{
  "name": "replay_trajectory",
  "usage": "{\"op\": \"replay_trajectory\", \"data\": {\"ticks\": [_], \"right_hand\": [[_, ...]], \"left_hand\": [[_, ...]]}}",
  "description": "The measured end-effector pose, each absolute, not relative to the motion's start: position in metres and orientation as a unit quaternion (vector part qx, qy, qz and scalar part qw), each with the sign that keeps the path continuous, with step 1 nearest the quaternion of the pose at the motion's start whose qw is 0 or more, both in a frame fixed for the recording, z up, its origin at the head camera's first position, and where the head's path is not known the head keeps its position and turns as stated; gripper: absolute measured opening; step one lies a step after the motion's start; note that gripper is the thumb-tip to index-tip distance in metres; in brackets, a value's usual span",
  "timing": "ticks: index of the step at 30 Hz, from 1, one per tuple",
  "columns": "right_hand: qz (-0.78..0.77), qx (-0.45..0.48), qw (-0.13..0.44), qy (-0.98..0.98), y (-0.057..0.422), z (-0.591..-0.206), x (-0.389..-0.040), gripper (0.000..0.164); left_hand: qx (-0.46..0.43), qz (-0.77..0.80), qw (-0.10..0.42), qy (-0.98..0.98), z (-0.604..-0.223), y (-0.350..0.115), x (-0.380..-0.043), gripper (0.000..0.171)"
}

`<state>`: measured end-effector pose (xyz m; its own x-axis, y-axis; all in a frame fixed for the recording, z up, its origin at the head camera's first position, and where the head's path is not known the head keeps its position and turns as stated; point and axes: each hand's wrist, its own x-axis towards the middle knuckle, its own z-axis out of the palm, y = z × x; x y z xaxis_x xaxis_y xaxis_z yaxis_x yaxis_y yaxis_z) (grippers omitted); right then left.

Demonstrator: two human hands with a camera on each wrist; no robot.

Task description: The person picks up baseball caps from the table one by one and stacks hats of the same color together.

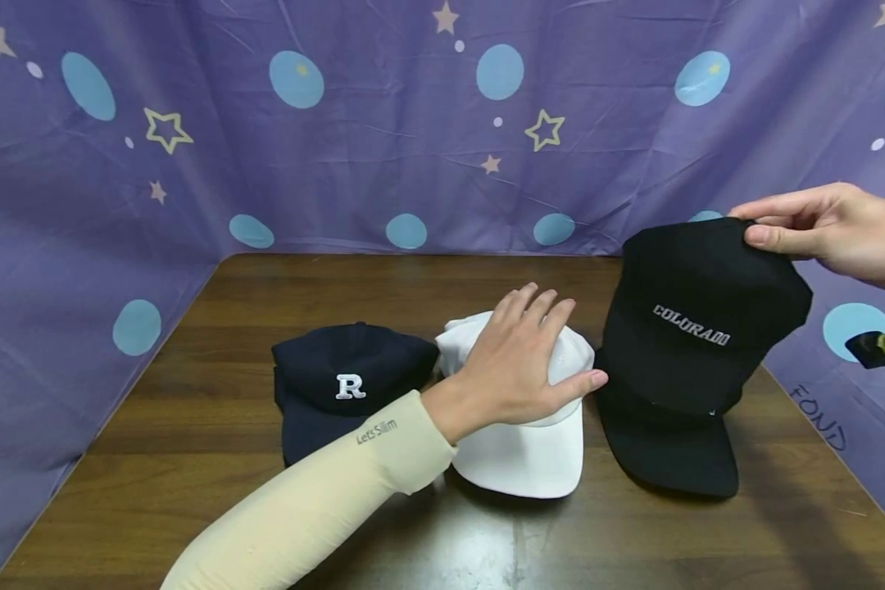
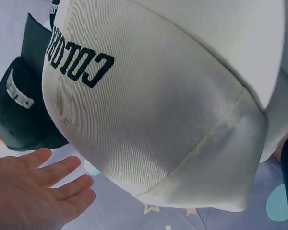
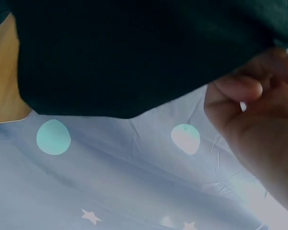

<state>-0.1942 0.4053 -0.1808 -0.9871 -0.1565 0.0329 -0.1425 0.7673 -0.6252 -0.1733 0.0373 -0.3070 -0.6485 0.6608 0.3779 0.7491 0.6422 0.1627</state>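
Observation:
My right hand [image 1: 841, 233] pinches the top of a black baseball cap [image 1: 696, 295] with white COLORADO lettering. The crown is lifted and the brim points down and forward. In the right wrist view the dark cloth [image 3: 120, 57] fills the upper part, my right hand [image 3: 259, 105] at its edge. My left hand [image 1: 512, 365], fingers straight and spread, is over a white baseball cap [image 1: 524, 459], hiding part of its crown. Dark lettering marks the white cap [image 2: 158, 105] in the left wrist view, with the left hand [image 2: 38, 191] beside the crown.
Left of the white cap lies a navy baseball cap [image 1: 361, 360] with a white R, partly hidden by my left sleeve [image 1: 324, 500]. All this is on a brown wooden table [image 1: 192, 459]. A purple curtain [image 1: 383, 147] with stars and blue spots hangs behind.

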Motion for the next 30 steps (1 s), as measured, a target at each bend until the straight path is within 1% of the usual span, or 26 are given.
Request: {"op": "replay_trajectory", "data": {"ticks": [3,7,10,14,18,21,26,30], "right_hand": [[-0.305,-0.108,0.055,0.945,0.409,-0.182,-0.192,0.040],[-0.306,-0.178,0.136,0.925,0.416,-0.186,-0.192,0.045],[-0.308,-0.221,0.192,0.905,0.418,-0.190,-0.193,0.040],[-0.292,-0.223,0.231,0.901,0.413,-0.198,-0.194,0.038],[-0.288,-0.197,0.230,0.908,0.407,-0.214,-0.197,0.038],[-0.285,-0.174,0.216,0.918,0.406,-0.228,-0.201,0.037],[-0.270,-0.150,0.173,0.935,0.409,-0.252,-0.208,0.035],[-0.260,-0.156,0.133,0.944,0.409,-0.268,-0.211,0.034]], "left_hand": [[-0.396,-0.158,0.137,-0.894,-0.307,0.038,-0.173,0.088],[-0.397,-0.158,0.133,-0.894,-0.308,0.037,-0.172,0.089],[-0.397,-0.157,0.134,-0.894,-0.309,0.037,-0.173,0.088],[-0.396,-0.156,0.134,-0.895,-0.311,0.036,-0.173,0.088],[-0.394,-0.156,0.132,-0.896,-0.312,0.034,-0.174,0.088],[-0.394,-0.157,0.134,-0.896,-0.313,0.033,-0.175,0.088],[-0.389,-0.149,0.139,-0.899,-0.314,0.032,-0.176,0.088],[-0.380,-0.147,0.141,-0.902,-0.316,0.028,-0.176,0.088]]}}
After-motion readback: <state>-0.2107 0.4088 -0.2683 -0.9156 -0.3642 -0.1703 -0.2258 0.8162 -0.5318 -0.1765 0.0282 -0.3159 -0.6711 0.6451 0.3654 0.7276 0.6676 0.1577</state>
